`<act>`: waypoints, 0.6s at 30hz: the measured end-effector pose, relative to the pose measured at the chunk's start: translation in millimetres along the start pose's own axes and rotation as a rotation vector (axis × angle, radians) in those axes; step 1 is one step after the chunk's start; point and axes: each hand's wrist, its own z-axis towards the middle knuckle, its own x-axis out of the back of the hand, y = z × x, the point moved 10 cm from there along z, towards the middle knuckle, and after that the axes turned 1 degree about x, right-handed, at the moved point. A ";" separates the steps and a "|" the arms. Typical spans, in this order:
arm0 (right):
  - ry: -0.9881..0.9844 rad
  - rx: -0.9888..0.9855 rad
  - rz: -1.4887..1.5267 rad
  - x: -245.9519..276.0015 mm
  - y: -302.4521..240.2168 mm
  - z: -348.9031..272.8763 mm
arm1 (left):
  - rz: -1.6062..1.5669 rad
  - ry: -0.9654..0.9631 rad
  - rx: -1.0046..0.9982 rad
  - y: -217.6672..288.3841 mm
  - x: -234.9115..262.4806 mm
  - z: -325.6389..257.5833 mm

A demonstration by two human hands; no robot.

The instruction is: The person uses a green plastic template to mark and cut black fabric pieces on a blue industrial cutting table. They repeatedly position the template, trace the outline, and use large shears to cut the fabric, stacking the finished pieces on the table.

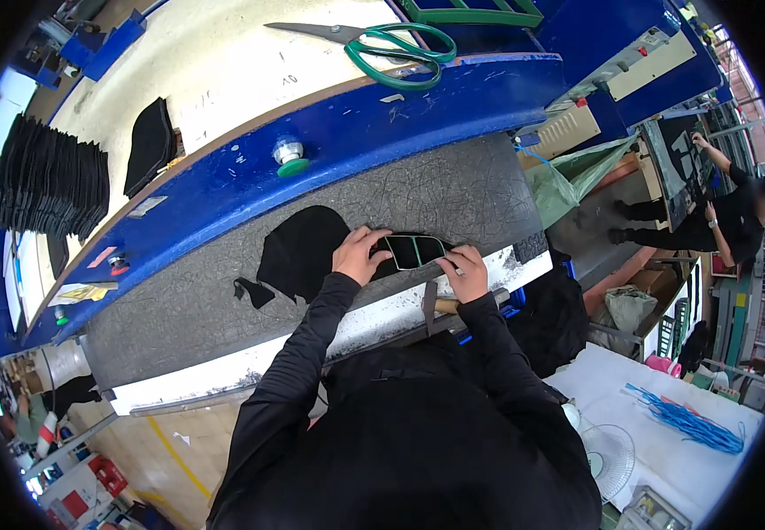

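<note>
A thin-rimmed metal cutting die [417, 252] with a greenish crossbar is gripped at both ends, over black material on the dark, scored cutting board [453, 190]. At its left end the thumb and fingers of my left hand [358, 254] close on the rim. My right hand [465, 273] pinches the right end. Left of my left hand lies a large rounded piece of black fabric [299, 252], with a small black scrap [257, 292] beside it. Whether the die rests flat on the material or is slightly raised, I cannot tell.
A blue press beam [338, 102] with a green-rimmed knob [291, 159] spans the board's far side. Green-handled scissors [400, 53] and stacked black pieces [51, 181] lie above it. A wooden-handled hammer [443, 306] is near my right wrist. Another person [736, 212] works at far right.
</note>
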 end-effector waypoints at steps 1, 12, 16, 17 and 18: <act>-0.008 -0.010 0.004 -1.6 1.9 -0.8 | 0.006 -0.002 0.000 -0.2 -0.1 0.0; -0.023 -0.146 0.074 -9.0 19.8 2.4 | 0.045 0.003 0.003 5.0 3.4 5.1; -0.044 -0.152 0.071 -9.6 19.0 -0.3 | 0.052 0.001 -0.010 5.6 2.8 1.8; -0.044 -0.155 0.071 -9.9 21.4 1.2 | 0.045 0.006 -0.012 4.9 3.8 6.6; -0.052 -0.170 0.075 -11.7 21.7 -2.5 | 0.038 0.000 -0.004 3.9 3.3 4.2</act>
